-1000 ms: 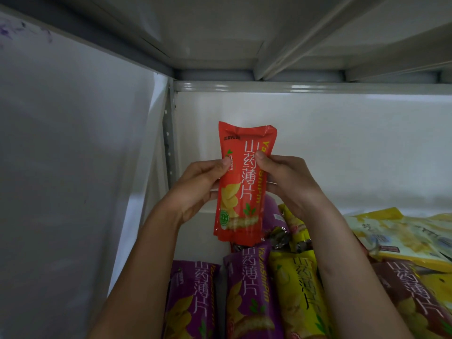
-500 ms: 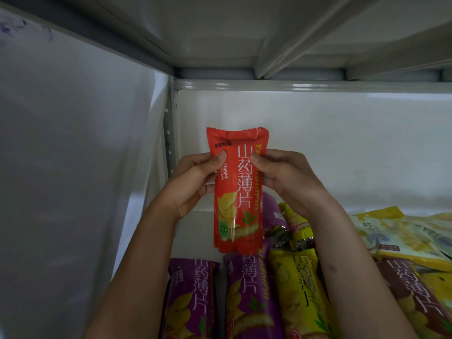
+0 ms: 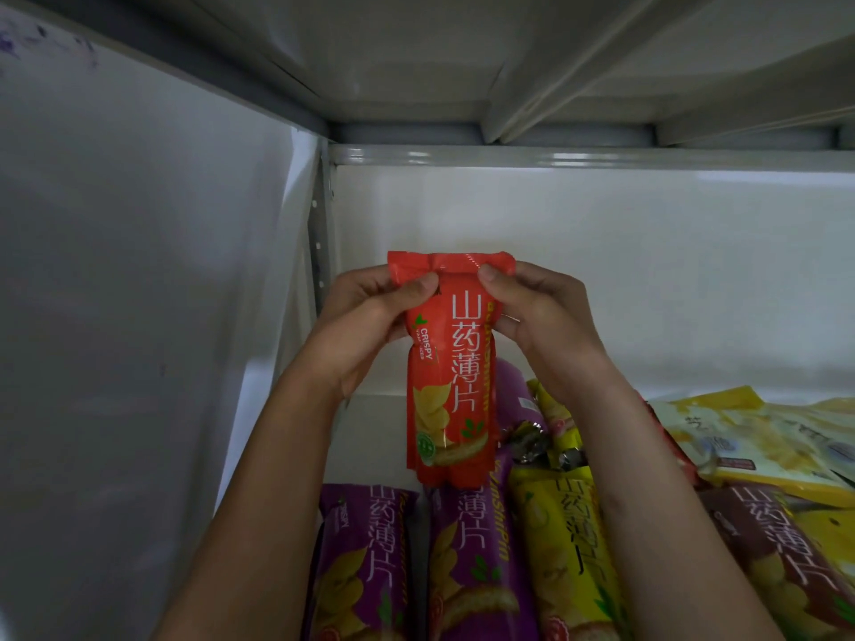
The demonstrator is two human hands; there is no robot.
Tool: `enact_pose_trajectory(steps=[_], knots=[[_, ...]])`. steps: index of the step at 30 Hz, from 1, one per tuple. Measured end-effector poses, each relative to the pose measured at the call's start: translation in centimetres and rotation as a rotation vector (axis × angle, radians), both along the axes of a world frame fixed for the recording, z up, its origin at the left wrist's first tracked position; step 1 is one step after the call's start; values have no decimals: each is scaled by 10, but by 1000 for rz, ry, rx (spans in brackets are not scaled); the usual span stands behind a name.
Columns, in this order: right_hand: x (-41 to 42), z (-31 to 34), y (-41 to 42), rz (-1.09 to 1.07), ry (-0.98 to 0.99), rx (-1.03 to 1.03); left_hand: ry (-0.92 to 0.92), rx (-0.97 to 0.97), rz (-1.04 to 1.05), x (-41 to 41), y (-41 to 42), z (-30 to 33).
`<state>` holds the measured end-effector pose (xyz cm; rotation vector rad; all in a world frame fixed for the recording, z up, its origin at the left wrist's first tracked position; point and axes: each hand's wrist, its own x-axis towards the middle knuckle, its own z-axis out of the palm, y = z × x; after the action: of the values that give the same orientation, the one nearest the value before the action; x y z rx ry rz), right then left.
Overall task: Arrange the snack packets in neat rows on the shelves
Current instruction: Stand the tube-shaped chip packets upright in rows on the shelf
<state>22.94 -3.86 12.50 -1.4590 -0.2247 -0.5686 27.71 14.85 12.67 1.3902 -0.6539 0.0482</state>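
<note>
red packet (image 3: 451, 363) pinched by both hands' fingers (image 3: 418, 289)

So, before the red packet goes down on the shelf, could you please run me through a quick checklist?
1. Grip: left hand and right hand both pinch the red packet near its top seal. Ok.
2. Packet upright, label facing the camera. Ok.
3. Free spot: bare shelf floor shows behind the left purple packet. Ok.
4. Front row: purple, purple and yellow packet lie side by side. Ok.
5. Back area: loose packets behind the row, plus the pale yellow bag lying askew at right. Not ok.
6. Packet undamaged: cannot tell.
</note>
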Motion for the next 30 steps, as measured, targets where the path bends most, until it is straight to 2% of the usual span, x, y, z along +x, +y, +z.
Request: enact_pose_trajectory(steps=[8, 13, 15, 18, 20, 24, 30], knots=[[2, -4, 4, -100, -79, -93, -44, 18, 60, -1, -1, 2], [5, -4, 8, -131, -80, 20, -57, 146, -57, -5, 2, 4], [7, -4, 9, -104, -82, 98, -79, 259, -14, -4, 4, 3], [9, -4, 9, -61, -45, 114, -44, 287, 86, -1, 6, 0], [10, -6, 8, -68, 2, 66, -17, 296, 122, 2, 8, -2], [17, -15, -2, -221, 93, -64, 60, 337, 162, 9, 12, -11], [31, -22, -21, -320, 273, -378, 204, 435, 278, 35, 7, -41]])
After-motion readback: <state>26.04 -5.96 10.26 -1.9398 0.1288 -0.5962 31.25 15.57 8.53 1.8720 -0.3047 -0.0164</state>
